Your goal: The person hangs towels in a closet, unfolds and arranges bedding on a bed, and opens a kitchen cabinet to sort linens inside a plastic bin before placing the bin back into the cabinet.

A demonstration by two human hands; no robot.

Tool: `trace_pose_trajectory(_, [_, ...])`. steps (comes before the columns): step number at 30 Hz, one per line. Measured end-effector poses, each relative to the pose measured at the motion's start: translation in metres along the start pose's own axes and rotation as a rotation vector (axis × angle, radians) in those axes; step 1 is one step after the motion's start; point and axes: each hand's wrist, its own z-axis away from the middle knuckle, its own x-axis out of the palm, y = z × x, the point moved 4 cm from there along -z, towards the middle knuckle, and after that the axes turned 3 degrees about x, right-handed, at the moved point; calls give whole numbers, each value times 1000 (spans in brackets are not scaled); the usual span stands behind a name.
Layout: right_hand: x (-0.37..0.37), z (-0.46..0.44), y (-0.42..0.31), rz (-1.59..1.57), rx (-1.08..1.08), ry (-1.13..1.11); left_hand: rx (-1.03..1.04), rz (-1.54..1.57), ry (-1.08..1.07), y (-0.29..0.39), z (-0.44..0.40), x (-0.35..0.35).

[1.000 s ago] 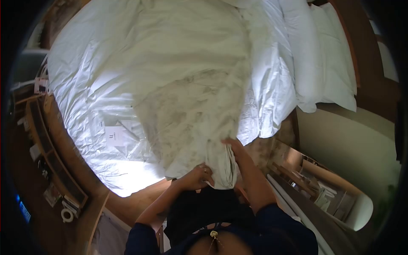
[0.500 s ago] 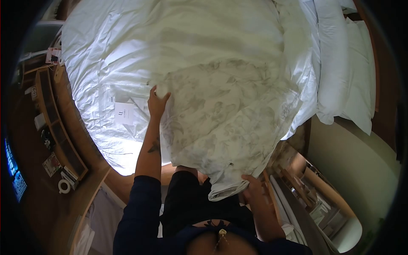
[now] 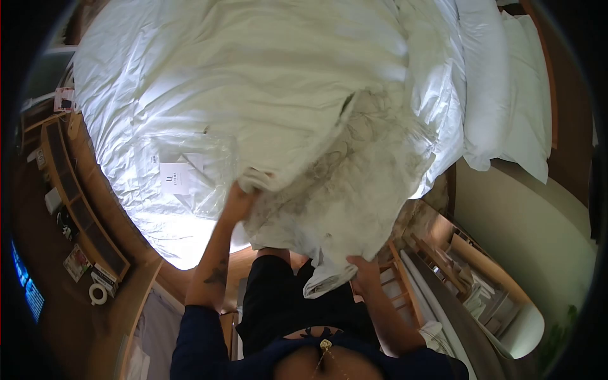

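A pale cloth with a faint grey floral print (image 3: 348, 183) lies over the near part of the bed and hangs past its front edge. My left hand (image 3: 240, 199) is closed on its left edge, which is lifted and folded over to the right; the fingers are partly hidden by the fabric. Lower right, my right hand (image 3: 364, 273) grips the gathered, rolled end of the same cloth just above my lap. To the left of my left hand, a clear plastic bag (image 3: 215, 152) with a white printed card (image 3: 174, 178) rests on the white bedding (image 3: 253, 76).
White pillows (image 3: 484, 82) lie at the right end of the bed. On the left stands a wooden desk (image 3: 111, 316) with a white mug (image 3: 98, 294), books and a lit screen (image 3: 28, 285). An arched mirror (image 3: 525, 332) leans at lower right, beside a wooden rack (image 3: 402, 285).
My left hand has pulled the cloth's left edge toward me, so its far left corner has lifted and folded over to the right. My right hand keeps its hold, shifted slightly left.
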Motion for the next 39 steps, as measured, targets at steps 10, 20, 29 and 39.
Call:
trace_pose_trajectory(10, [205,-48,-4,261,-121,-764,-555,-65,355,-125,83,-82])
trace_pose_trajectory(20, [-104,-214,-9,910,-706,437,-266,-799,681,-71,166,1])
trace_pose_trajectory(29, [-128,-271,-23,-114,66,85,-1083,200,703,-184,246,67])
trace_pose_trajectory(39, [-135,-143,-83,45,-42,39,-1152,397,396,-58,264,44])
